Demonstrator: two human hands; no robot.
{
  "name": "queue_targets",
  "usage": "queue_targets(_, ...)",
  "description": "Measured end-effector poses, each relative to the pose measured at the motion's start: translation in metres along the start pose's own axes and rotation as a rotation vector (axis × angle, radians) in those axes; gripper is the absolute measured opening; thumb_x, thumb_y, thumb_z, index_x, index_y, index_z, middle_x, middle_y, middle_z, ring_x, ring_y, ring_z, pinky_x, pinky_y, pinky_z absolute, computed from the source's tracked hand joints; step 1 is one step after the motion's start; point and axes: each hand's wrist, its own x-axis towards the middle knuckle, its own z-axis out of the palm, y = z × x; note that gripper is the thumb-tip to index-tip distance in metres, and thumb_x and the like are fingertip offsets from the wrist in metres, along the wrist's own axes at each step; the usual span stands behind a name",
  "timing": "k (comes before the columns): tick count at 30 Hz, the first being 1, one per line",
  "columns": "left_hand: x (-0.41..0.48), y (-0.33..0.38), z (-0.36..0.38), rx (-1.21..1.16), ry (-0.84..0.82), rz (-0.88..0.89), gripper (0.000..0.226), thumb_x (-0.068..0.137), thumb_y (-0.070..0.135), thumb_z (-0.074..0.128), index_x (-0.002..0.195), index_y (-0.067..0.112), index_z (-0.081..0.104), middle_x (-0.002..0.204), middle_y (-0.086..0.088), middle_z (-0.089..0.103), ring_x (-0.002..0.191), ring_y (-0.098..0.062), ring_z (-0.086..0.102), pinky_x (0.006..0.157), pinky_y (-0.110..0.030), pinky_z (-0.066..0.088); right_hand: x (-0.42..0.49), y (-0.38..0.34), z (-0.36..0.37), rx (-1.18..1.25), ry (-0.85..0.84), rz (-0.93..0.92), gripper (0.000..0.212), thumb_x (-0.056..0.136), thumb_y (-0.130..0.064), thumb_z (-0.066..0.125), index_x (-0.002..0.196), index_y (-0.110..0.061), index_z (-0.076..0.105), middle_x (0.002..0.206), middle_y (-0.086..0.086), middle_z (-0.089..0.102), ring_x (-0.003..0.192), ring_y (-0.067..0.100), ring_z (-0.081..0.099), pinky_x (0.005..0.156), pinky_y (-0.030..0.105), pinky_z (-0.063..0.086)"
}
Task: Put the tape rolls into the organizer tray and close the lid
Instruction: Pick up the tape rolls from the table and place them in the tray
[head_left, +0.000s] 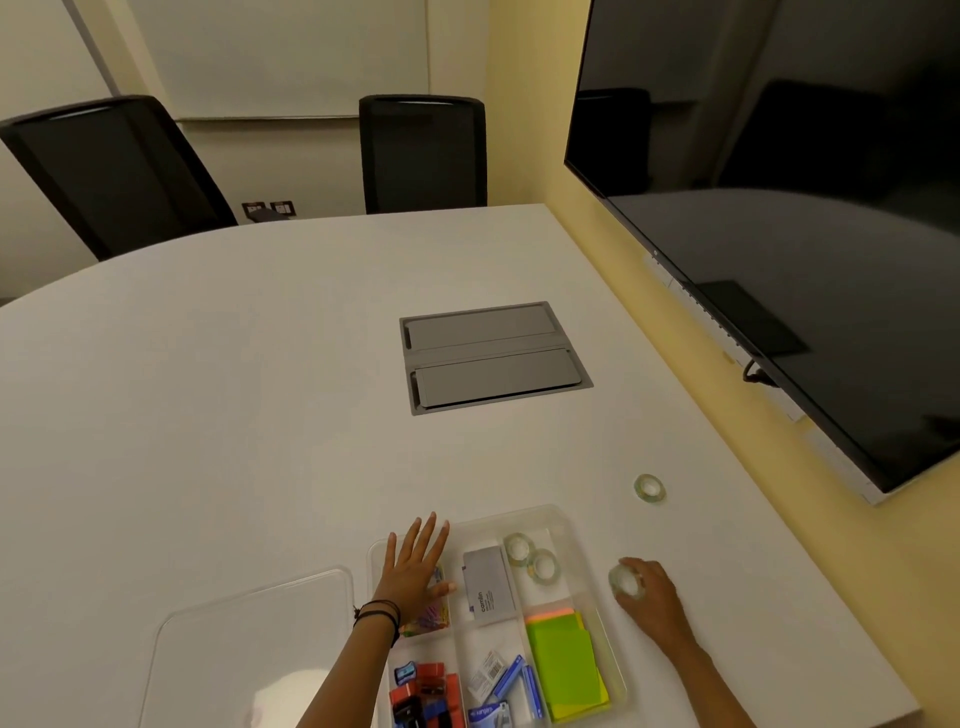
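Mid-loading: right hand (649, 597) fingers clamped on a tape roll (627, 582) just beside the organizer tray (566, 525), left hand (415, 566) flat, fingers apart, over the tray; next, probably drop it beside the two rolls (530, 556) inside.

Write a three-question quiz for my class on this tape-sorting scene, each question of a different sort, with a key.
1. How many tape rolls already lie in the organizer tray?
2. True or false: the clear lid is closed over the tray.
3. Which hand grips a tape roll? A) left hand B) right hand C) neither

Key
1. Two, side by side in the far right compartment.
2. False; the lid lies flat on the table, left of the tray.
3. B; the held roll is just outside the tray's right wall, and one loose roll lies farther away on the table.
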Motion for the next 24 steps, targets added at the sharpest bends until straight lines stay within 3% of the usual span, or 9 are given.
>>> queue_targets(2, -0.002, 0.001, -0.002, -0.014, 0.006, 0.006, 0.106, 0.091, 0.053, 0.047, 0.092, 0.061, -0.058, 0.145, 0.023, -0.041, 0.107, 0.019, -0.055, 0.117, -0.053, -0.014, 0.006, -0.017, -0.005, 0.097, 0.012, 0.034, 0.044, 0.077, 0.002, 0.071, 0.118, -0.004, 0.059, 0.112, 0.022, 0.056, 0.102, 0.032, 0.056, 0.085, 0.029, 0.043)
queue_targets(3, -0.003, 0.001, -0.003, 0.012, -0.013, -0.003, 0.105, 0.091, 0.054, 0.045, 0.091, 0.059, -0.060, 0.152, 0.012, -0.034, 0.124, 0.014, -0.045, 0.117, -0.053, -0.012, 0.009, -0.026, -0.008, 0.148, 0.015, 0.042, 0.042, 0.078, 0.000, 0.071, 0.118, -0.005, 0.059, 0.112, 0.020, 0.056, 0.099, 0.030, 0.056, 0.083, 0.029, 0.042)
queue_targets(5, -0.004, 0.004, -0.005, 0.056, -0.054, -0.034, 0.103, 0.092, 0.057, 0.040, 0.089, 0.054, -0.064, 0.157, -0.008, -0.022, 0.147, -0.015, -0.020, 0.118, -0.052, -0.009, 0.013, -0.046, -0.014, 0.266, 0.008, 0.034, 0.038, 0.081, -0.004, 0.070, 0.117, -0.009, 0.059, 0.107, 0.013, 0.056, 0.092, 0.024, 0.054, 0.080, 0.029, 0.042)
queue_targets(7, -0.005, 0.005, -0.007, 0.061, -0.063, -0.050, 0.103, 0.092, 0.058, 0.038, 0.089, 0.052, -0.065, 0.158, -0.010, -0.020, 0.148, -0.027, -0.013, 0.119, -0.053, -0.008, 0.014, -0.065, -0.019, 0.352, -0.032, -0.006, 0.035, 0.083, -0.012, 0.069, 0.116, -0.017, 0.058, 0.100, 0.004, 0.055, 0.089, 0.019, 0.056, 0.077, 0.025, 0.044)
queue_targets(12, -0.007, 0.005, -0.006, 0.064, -0.058, -0.058, 0.101, 0.092, 0.058, 0.038, 0.091, 0.053, -0.063, 0.157, -0.010, -0.022, 0.148, -0.029, -0.012, 0.118, -0.053, -0.008, 0.012, -0.097, -0.009, 0.288, -0.249, -0.134, 0.035, 0.083, -0.017, 0.070, 0.115, -0.023, 0.057, 0.094, -0.002, 0.057, 0.078, 0.007, 0.058, 0.063, 0.008, 0.051)
queue_targets(14, -0.008, 0.006, -0.007, 0.056, -0.071, -0.067, 0.090, 0.092, 0.058, 0.038, 0.104, 0.062, -0.051, 0.156, -0.011, -0.024, 0.148, -0.029, -0.012, 0.118, -0.053, -0.008, 0.010, -0.101, 0.005, 0.190, -0.310, -0.166, 0.036, 0.081, -0.018, 0.072, 0.114, -0.022, 0.058, 0.096, 0.001, 0.057, 0.078, 0.010, 0.055, 0.067, 0.010, 0.048)
queue_targets(17, -0.005, 0.005, -0.006, 0.041, -0.087, -0.089, 0.082, 0.092, 0.058, 0.039, 0.141, 0.039, -0.023, 0.159, -0.009, -0.019, 0.148, -0.028, -0.013, 0.119, -0.053, -0.008, 0.007, -0.098, 0.028, 0.053, -0.357, -0.196, 0.043, 0.079, -0.018, 0.073, 0.119, -0.016, 0.056, 0.106, 0.007, 0.057, 0.086, 0.014, 0.053, 0.079, 0.023, 0.048)
queue_targets(20, -0.005, 0.004, -0.004, 0.053, -0.088, -0.089, 0.088, 0.091, 0.059, 0.040, 0.137, 0.040, -0.034, 0.154, -0.007, -0.026, 0.147, -0.027, -0.015, 0.119, -0.051, -0.008, 0.004, -0.091, 0.044, -0.102, -0.380, -0.193, 0.048, 0.078, -0.020, 0.073, 0.122, -0.015, 0.053, 0.118, 0.011, 0.056, 0.104, 0.021, 0.055, 0.090, 0.031, 0.046)
queue_targets(24, -0.003, 0.002, -0.003, 0.071, -0.089, -0.101, 0.086, 0.091, 0.059, 0.039, 0.150, 0.020, -0.009, 0.160, -0.007, -0.017, 0.149, -0.026, -0.011, 0.119, -0.051, -0.007, 0.003, -0.085, 0.052, -0.163, -0.418, -0.169, 0.050, 0.077, -0.020, 0.073, 0.122, -0.015, 0.053, 0.122, 0.012, 0.053, 0.112, 0.021, 0.052, 0.093, 0.031, 0.044)
